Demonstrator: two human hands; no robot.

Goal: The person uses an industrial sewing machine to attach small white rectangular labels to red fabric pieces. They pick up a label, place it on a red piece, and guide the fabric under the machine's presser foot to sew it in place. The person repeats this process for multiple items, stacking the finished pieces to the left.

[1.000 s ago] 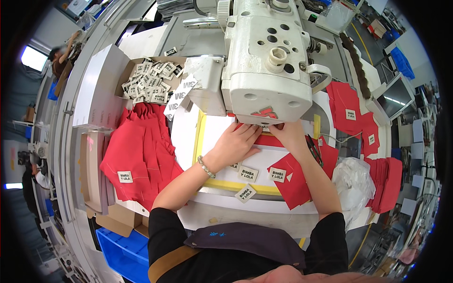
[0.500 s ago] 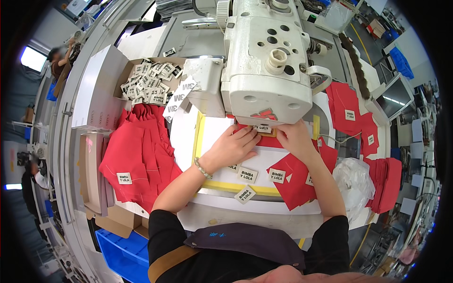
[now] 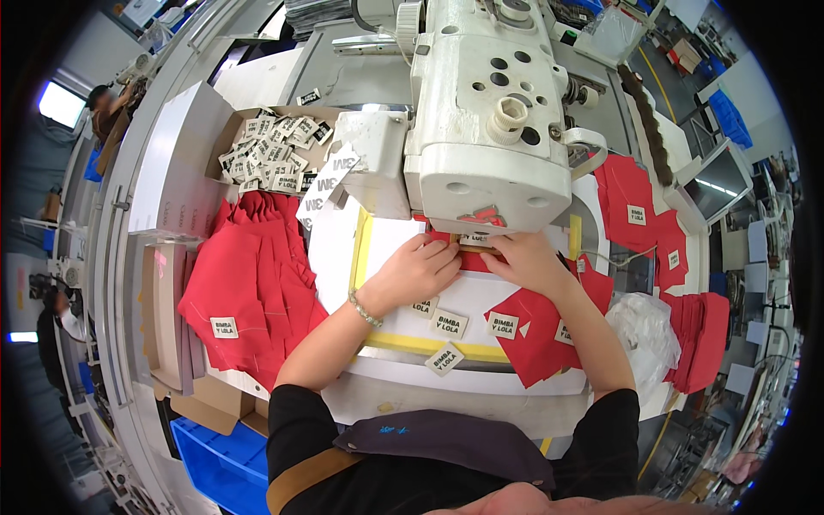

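White label (image 3: 475,240) lies between left fingers (image 3: 439,255) and right fingers (image 3: 506,247), all partly curled, hold unclear.

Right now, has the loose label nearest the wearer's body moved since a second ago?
No: the label keeps its place against the lower yellow strip.
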